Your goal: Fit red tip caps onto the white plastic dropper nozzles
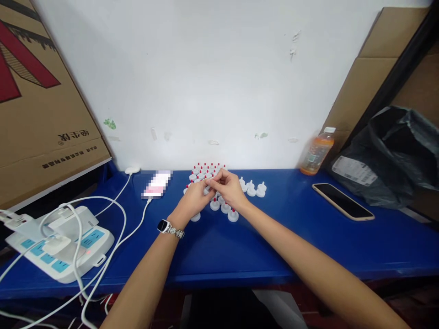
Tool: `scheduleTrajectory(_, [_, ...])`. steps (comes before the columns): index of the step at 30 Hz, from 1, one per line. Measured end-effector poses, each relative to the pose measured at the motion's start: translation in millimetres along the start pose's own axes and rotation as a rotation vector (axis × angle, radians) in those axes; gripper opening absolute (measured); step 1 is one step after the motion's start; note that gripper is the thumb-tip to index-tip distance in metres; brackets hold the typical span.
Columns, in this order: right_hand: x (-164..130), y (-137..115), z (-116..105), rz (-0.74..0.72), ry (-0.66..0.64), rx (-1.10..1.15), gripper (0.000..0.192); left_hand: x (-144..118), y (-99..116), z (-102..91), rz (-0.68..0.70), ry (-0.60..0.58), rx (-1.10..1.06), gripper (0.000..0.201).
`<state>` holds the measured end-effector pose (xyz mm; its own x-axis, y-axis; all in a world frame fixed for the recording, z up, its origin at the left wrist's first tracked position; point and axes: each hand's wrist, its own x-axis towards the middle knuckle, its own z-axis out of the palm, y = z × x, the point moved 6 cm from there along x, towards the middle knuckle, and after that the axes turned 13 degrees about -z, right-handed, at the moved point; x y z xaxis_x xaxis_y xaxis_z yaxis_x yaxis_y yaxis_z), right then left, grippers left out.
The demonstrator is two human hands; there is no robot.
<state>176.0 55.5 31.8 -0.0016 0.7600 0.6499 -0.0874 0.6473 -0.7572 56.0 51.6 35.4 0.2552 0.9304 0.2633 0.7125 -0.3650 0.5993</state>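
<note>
My left hand (pixel 195 199) and my right hand (pixel 229 187) meet over the middle of the blue table. Between them shows part of a white nozzle cap (pixel 207 189), held in the closed fingers of my left hand. The thumb and forefinger of my right hand pinch together at the cap's top; what they grip is too small to make out. Behind my hands stand several white nozzle caps with red tips (pixel 202 170) in close rows. More red-tipped caps (pixel 233 215) stand in front. Several white caps without red tips (pixel 261 189) sit to the right of my right hand.
A blue table (pixel 240 256) runs along a white wall. On the left are a power strip (pixel 68 269) with tangled white cables and a lit, blurred-out screen (pixel 157 184). At right stand an orange drink bottle (pixel 317 153), a phone (pixel 343 201) and a dark plastic bag (pixel 387 151).
</note>
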Motion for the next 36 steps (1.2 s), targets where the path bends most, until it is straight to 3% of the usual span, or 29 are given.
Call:
scheduleTrajectory(5, [1, -3, 0, -0.008, 0.005, -0.018, 0.043, 0, -1, 0.7, 0.004, 0.041, -0.091, 0.021])
scheduleTrajectory(10, [2, -6, -1, 0.021, 0.03, 0.026, 0.044, 0, -4, 2.4, -0.031, 0.021, -0.263, 0.052])
scheduleTrajectory(17, [5, -10, -4, 0.049, 0.034, 0.022, 0.05, -1, 4, -3.0, 0.029, 0.068, -0.239, 0.036])
scheduleTrajectory(23, [4, -11, 0, 0.072, -0.065, 0.063, 0.05, -3, 0, -3.5, 0.003, 0.061, -0.224, 0.05])
scheduleTrajectory(29, [2, -18, 7, 0.038, -0.046, 0.102, 0.048, -2, -3, -4.1, 0.039, 0.088, -0.34, 0.051])
scheduleTrajectory(36, [-5, -21, 4, 0.072, -0.112, 0.064, 0.048, -4, 1, 2.9, 0.048, 0.005, -0.38, 0.058])
